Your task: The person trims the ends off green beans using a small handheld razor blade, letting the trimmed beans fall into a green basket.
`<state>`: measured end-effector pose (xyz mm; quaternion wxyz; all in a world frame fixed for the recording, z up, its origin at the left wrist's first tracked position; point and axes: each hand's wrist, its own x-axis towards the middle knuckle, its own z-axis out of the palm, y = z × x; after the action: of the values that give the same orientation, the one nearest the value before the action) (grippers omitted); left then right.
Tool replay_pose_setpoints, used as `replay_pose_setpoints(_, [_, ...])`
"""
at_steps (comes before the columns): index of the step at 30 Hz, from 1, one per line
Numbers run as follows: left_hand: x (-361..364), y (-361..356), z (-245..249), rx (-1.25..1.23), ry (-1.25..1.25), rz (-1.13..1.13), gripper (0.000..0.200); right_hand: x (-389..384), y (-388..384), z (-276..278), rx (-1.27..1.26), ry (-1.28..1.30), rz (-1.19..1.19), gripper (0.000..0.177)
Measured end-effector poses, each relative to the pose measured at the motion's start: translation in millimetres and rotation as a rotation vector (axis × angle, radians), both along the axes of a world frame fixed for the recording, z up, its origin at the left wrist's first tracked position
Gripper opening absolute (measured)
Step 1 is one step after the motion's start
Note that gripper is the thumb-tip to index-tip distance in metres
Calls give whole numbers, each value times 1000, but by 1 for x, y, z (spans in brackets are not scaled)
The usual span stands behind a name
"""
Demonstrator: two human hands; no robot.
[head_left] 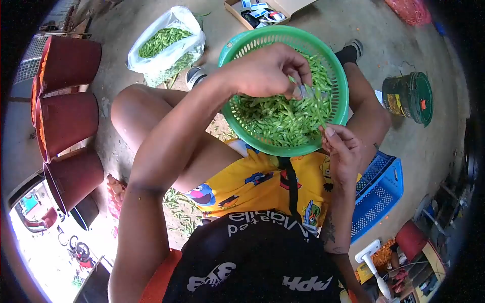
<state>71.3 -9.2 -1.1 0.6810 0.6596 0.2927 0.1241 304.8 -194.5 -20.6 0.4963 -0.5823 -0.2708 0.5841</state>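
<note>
A green plastic colander point(347, 96) rests across my lap, holding many thin green pieces point(283, 121) that look like sliced green beans. Over it, my left hand point(275, 70) is closed in a pinch, knuckles up. A small pale greyish bit shows at its fingertips; I cannot make out what it is. My right hand point(344, 147), by the colander's near right rim, pinches the lower end of a long green bean point(319, 103). The bean slants upward to the left, its upper end close to my left fingertips.
A clear plastic bag point(194, 43) of green pieces stands beyond my left knee. Dark red buckets point(68, 118) line the left side. At right are a dark green bucket point(404, 96) and a blue crate point(376, 202). A cardboard box point(288, 6) lies beyond the colander.
</note>
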Motion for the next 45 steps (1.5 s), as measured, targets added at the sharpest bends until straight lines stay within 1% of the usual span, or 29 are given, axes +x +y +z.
replay_pose_setpoints(4, [12, -14, 9, 28, 46, -82, 29, 1, 1, -9, 11, 35, 23, 22])
replay_pose_setpoints(6, [16, -19, 6, 94, 48, -149, 29, -1, 3, -8, 25, 66, 48, 22])
replay_pose_setpoints(8, [9, -11, 5, 91, 37, -149, 25, -6, 5, -1, 27, 54, 38, 21])
replay_pose_setpoints(10, [0, -1, 6, 61, 16, -5, 24, -8, 3, 1, 27, 38, 14, 21])
replay_pose_setpoints(11, [-5, 3, 6, 50, 42, 8, 24, -8, 3, 2, 26, 20, -7, 21])
replay_pose_setpoints(14, [0, -4, 8, 39, -14, -43, 25, -8, 5, -2, -3, 16, -9, 22])
replay_pose_setpoints(18, [12, -16, 16, 66, 65, -160, 26, -6, 5, -4, 10, 67, 47, 22])
replay_pose_setpoints(20, [9, -15, 11, 65, 65, -135, 27, -7, 5, 4, -37, -26, 55, 24])
replay_pose_setpoints(23, [7, -12, 5, 76, 5, -118, 27, -11, 2, 3, -16, -73, 18, 26])
replay_pose_setpoints(25, [9, -16, 10, 41, 43, -121, 27, -6, 0, 0, -11, -61, 42, 25])
replay_pose_setpoints(27, [10, -15, 19, 72, 88, -147, 26, -8, 1, -3, -5, -46, 68, 25])
replay_pose_setpoints(29, [9, -12, 16, 102, 129, -176, 26, -12, 1, -6, 37, 16, -3, 23])
replay_pose_setpoints(31, [1, -3, 7, -12, -26, -26, 26, -7, 0, -7, 53, 25, 7, 22])
replay_pose_setpoints(32, [-3, -1, 2, -12, -23, -27, 26, -6, -1, -7, 69, 35, 16, 21])
replay_pose_setpoints(34, [-6, 4, 11, -65, 21, 18, 26, -9, 1, -5, 61, 21, -5, 21])
replay_pose_setpoints(36, [0, -5, 16, -15, 47, -3, 26, -10, 3, -6, 51, 6, -25, 21])
replay_pose_setpoints(38, [10, -14, 21, 100, 111, -164, 28, -8, 2, -11, 45, 35, 18, 21])
replay_pose_setpoints(39, [15, -18, 20, 133, 127, -177, 29, -9, 2, -11, 42, 34, 20, 21])
replay_pose_setpoints(40, [13, -17, 17, 129, 126, -176, 29, -10, 2, -10, 68, 52, 9, 21])
replay_pose_setpoints(42, [8, -10, 7, 31, 14, -100, 26, -8, 0, -12, 93, 70, -4, 20])
replay_pose_setpoints(43, [4, -6, 5, -39, -5, -69, 26, -3, -2, -15, 86, 66, 30, 21])
replay_pose_setpoints(45, [0, -4, 4, -41, 0, -38, 27, 0, -4, -20, 85, 63, 64, 23])
